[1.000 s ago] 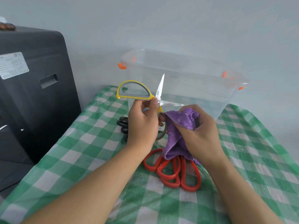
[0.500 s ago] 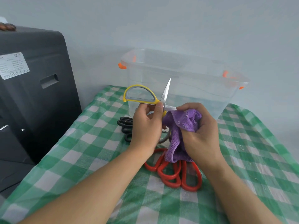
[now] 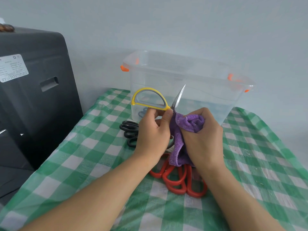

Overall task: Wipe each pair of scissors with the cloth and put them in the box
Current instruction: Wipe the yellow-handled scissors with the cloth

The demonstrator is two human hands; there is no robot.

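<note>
At far left, a black appliance [image 3: 33,90] carries a white label [image 3: 13,68] whose print is too small to read. On the checked counter [image 3: 80,154], black scissors [image 3: 129,130] await wiping. The left hand [image 3: 152,132] pinches the yellow-handled scissors [image 3: 150,101] near the pivot, fingers curled, holding them open to expose the blades. The right hand [image 3: 202,135] clenches the purple cloth [image 3: 186,129] around one blade. Red scissors [image 3: 180,180] lie below; the clear box [image 3: 188,77] stands behind.

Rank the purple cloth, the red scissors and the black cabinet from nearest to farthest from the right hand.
1. purple cloth: gripped in the right hand.
2. red scissors: on the tablecloth, below the wrist.
3. black cabinet: far left.
</note>
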